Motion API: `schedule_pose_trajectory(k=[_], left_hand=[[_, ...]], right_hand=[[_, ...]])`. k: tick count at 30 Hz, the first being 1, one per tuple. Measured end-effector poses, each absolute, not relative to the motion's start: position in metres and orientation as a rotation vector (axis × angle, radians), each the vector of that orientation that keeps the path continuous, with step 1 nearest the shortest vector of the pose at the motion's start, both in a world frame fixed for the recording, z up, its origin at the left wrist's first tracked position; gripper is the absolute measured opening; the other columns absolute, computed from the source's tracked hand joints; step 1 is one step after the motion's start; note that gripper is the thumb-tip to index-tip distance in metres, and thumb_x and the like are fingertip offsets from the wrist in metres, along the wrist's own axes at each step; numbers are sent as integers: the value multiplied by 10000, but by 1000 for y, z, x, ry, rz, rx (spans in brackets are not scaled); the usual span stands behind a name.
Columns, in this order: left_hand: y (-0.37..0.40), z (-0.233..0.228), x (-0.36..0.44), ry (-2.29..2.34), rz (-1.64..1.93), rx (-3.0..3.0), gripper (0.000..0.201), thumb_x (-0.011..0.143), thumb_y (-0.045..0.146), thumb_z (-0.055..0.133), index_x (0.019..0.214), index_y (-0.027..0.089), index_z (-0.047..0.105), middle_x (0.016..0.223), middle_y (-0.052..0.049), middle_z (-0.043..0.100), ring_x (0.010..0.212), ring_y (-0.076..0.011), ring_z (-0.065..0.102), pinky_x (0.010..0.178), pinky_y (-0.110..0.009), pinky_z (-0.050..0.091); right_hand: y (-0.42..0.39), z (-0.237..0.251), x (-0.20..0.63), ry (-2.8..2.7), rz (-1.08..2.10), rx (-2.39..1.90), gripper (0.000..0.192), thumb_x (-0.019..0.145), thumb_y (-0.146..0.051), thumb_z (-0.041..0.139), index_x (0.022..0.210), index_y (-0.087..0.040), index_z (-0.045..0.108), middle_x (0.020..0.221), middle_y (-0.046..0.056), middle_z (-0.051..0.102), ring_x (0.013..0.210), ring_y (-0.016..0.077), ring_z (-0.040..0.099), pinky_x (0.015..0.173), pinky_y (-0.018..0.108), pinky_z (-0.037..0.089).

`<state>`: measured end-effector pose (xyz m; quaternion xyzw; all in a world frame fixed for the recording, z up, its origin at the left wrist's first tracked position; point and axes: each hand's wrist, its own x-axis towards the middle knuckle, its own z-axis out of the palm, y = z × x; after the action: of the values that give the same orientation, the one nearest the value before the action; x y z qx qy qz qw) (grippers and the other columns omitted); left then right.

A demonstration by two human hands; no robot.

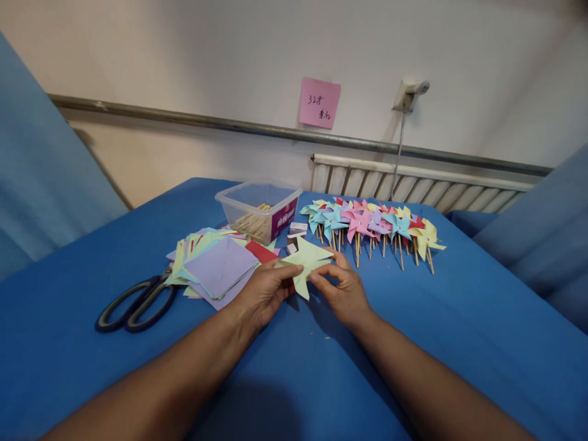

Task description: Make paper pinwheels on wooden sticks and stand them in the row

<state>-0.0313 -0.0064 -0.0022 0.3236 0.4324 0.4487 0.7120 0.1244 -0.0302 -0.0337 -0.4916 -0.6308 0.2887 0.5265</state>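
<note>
A pale green paper pinwheel (pixel 307 257) with folded blades is held above the table between both hands. My left hand (pixel 271 288) pinches it from the left, with the thumb on its front near the centre. From the right, my right hand (pixel 342 288) closes thumb and fingers on its right side. No stick shows on this pinwheel. Just behind it stand small boxes (pixel 298 228), partly covered by the paper. Left of my left hand lies a stack of coloured paper squares (pixel 223 266), a purple one on top.
Dark-handled scissors (pixel 138 303) rest left of the paper stack. A clear plastic tub (pixel 257 199) behind holds wooden sticks (pixel 255 225). Several finished pinwheels on sticks (pixel 361 222) lie at the back right of the blue-covered table (pixel 459 343). A radiator (pixel 413 180) runs along the wall.
</note>
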Motion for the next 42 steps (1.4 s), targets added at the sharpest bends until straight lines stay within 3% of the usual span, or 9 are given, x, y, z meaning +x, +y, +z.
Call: schedule_pose_trajectory(k=[5, 12, 24, 42], left_hand=[[-8, -2, -30, 966, 995, 735, 225, 574, 172, 775, 727, 147, 610, 729, -39, 670, 685, -177, 633, 671, -300, 491], [-9, -4, -27, 1076, 1074, 842, 482, 548, 166, 792, 988, 117, 602, 806, -77, 698, 678, -198, 654, 660, -325, 509], [-14, -2, -23, 1222, 1063, 1049, 516, 544, 210, 818, 1004, 113, 604, 811, -61, 699, 657, -158, 633, 645, -291, 490], [-13, -5, -22, 1212, 1041, 1048, 536, 508, 226, 852, 983, 120, 627, 735, -53, 694, 596, -162, 623, 586, -283, 477]], right_hand=[[-29, -32, 126, -1473, 747, -1150, 132, 749, -319, 687, 661, -224, 666, 1090, 51, 587, 1254, 241, 432, 1024, 364, 322], [-26, -32, 131, -1447, 759, -1106, 134, 780, -303, 651, 687, -209, 673, 1184, 69, 562, 1132, 220, 528, 1002, 374, 351], [-30, -25, 134, -1594, 405, -1288, 134, 731, -235, 678, 610, -216, 624, 1099, 56, 604, 1060, 228, 547, 938, 395, 394], [-32, -24, 131, -1549, 448, -1335, 151, 728, -257, 673, 590, -220, 624, 1060, 65, 634, 1040, 241, 553, 926, 408, 395]])
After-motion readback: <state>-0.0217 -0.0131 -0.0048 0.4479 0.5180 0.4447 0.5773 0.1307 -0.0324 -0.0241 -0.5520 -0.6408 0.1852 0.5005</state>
